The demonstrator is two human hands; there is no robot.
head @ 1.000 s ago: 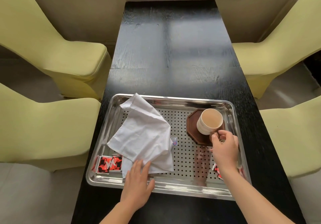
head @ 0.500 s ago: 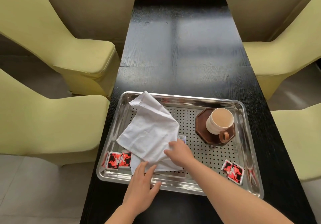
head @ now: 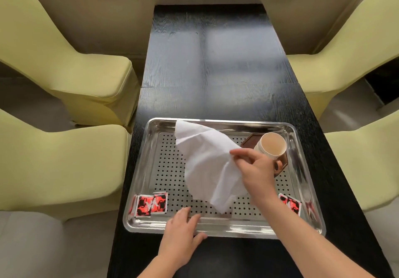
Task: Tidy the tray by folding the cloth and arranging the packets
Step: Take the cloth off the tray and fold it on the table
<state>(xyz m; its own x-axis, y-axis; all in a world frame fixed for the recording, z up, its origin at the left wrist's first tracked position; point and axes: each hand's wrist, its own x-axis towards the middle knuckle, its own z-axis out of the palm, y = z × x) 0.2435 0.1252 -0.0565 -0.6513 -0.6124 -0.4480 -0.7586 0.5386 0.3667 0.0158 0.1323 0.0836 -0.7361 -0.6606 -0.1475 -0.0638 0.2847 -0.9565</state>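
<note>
Cloth (head: 207, 163) raised for folding

Fold step looks barely begun: right hand (head: 257, 170) pinches the cloth's edge, grip tight, cloth hanging over the tray (head: 138, 170) middle. Flat left hand (head: 181, 232) rests on the near rim, grip slack, holding nothing. Next move likely needs it on a second corner. Unsorted packets (head: 151, 205) lie in both near corners.

Soft daylight, perhaps motion-blurred, wide-angle warp

Left grip (head: 180, 232), right grip (head: 257, 170), forearms (head: 302, 241) bare.
</note>
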